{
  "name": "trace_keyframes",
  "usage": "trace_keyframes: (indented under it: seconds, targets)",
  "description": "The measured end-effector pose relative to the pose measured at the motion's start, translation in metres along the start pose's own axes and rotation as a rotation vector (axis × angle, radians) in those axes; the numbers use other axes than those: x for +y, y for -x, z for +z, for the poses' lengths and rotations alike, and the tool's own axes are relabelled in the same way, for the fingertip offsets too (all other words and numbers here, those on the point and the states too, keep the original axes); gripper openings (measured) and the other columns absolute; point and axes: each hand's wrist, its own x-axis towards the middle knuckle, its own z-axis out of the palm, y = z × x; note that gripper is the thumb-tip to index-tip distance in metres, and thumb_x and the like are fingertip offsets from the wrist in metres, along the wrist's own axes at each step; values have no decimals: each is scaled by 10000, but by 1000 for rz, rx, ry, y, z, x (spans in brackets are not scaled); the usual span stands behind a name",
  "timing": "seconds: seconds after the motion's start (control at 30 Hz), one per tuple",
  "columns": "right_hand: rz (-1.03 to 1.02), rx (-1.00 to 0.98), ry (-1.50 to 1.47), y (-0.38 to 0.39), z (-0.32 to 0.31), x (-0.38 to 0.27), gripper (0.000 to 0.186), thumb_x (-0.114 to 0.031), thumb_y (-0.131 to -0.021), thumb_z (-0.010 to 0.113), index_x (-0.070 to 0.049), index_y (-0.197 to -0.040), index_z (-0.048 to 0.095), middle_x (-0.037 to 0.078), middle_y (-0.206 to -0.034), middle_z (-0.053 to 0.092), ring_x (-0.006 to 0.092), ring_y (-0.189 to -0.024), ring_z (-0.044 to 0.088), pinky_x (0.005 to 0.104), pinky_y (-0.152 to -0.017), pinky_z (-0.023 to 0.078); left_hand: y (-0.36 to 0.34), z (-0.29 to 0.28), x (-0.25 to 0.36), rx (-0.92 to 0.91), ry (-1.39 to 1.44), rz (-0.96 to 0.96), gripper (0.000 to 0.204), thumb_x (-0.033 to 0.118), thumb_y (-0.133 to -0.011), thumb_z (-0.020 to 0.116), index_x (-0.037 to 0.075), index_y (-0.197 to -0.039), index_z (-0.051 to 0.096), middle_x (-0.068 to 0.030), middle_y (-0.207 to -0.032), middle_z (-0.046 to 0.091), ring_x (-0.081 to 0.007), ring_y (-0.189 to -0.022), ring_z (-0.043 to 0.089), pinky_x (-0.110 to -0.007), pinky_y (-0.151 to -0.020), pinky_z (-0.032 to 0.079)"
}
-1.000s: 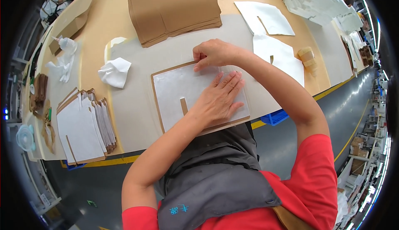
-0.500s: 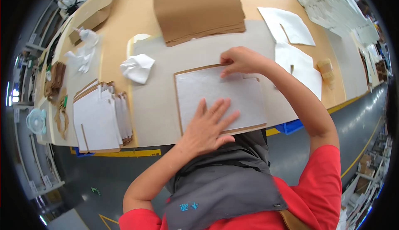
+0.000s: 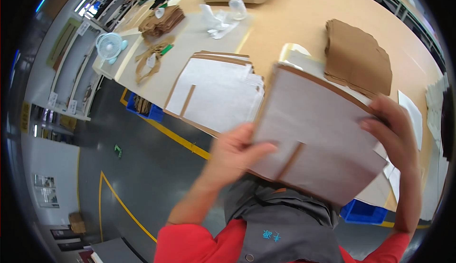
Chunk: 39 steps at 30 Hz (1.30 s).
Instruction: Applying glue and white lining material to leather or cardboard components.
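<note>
A brown panel faced with a white sheet (image 3: pixel 313 120) is lifted and tilted above the table's near edge, a narrow brown slot showing near its lower side. My left hand (image 3: pixel 230 156) grips its left edge, thumb on the white face and fingers behind. At the opposite edge my right hand (image 3: pixel 396 130), slightly blurred, holds the panel with bent fingers. Just left of the panel lies a stack of similar white-faced brown panels (image 3: pixel 216 94). Beyond it, to the right, sits a pile of plain brown pieces (image 3: pixel 358 58).
White cut pieces (image 3: pixel 411 113) lie at the right. Farther left are a squeeze bottle (image 3: pixel 237 9), crumpled white paper (image 3: pixel 213 23), brown straps (image 3: pixel 152 63) and a pale blue fan (image 3: pixel 109 47). Blue bins (image 3: pixel 363 213) sit below the table edge.
The panel has come up off the table, and its face now shows a slot. Both hands have shifted to its opposite edges. The view has turned left.
</note>
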Motion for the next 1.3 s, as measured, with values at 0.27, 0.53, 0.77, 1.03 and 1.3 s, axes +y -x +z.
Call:
trace_keyframes:
  seconds: [0.27,0.53,0.77,1.03,1.3]
  targets:
    - [-84,-248,-366,-183,153,-36,339,-268,-891,738,38,-997,638,136,-903,671,205,-622,682,341,-564,547,-71,-195,44,287,-247,104,413,49,-885,723,-47,-1271,612,-72,-1097,716,-77,-915,657,-222,-826,524]
    - [-146,381,435,-136,81,124,163,-207,-898,708,-87,-963,618,48,-952,657,269,-924,635,401,-761,525,-60,-195,3,714,-1164,519,389,74,-872,738,70,-1253,658,-64,-1088,617,-188,-996,575,-310,-813,459]
    - [-296,420,652,-126,70,187,97,-156,-889,702,-105,-923,628,33,-884,612,216,-869,615,358,-726,531,-41,-89,-5,413,-1010,806,211,-27,-852,707,22,-1057,708,-105,-1022,641,-245,-908,619,-329,-804,505]
    - [-268,334,955,-144,84,196,153,14,-733,687,-42,-773,550,81,-826,564,234,-780,579,326,-700,535,-37,-2,-33,70,-790,715,237,-32,-760,780,48,-980,743,-86,-977,653,-242,-872,625,-340,-731,526]
    - [-114,312,837,-148,77,176,98,38,-756,622,-50,-761,579,71,-797,595,186,-755,612,278,-655,537,-55,76,-55,-104,-695,638,236,-15,-779,772,68,-998,745,-78,-980,661,-254,-888,646,-324,-738,524]
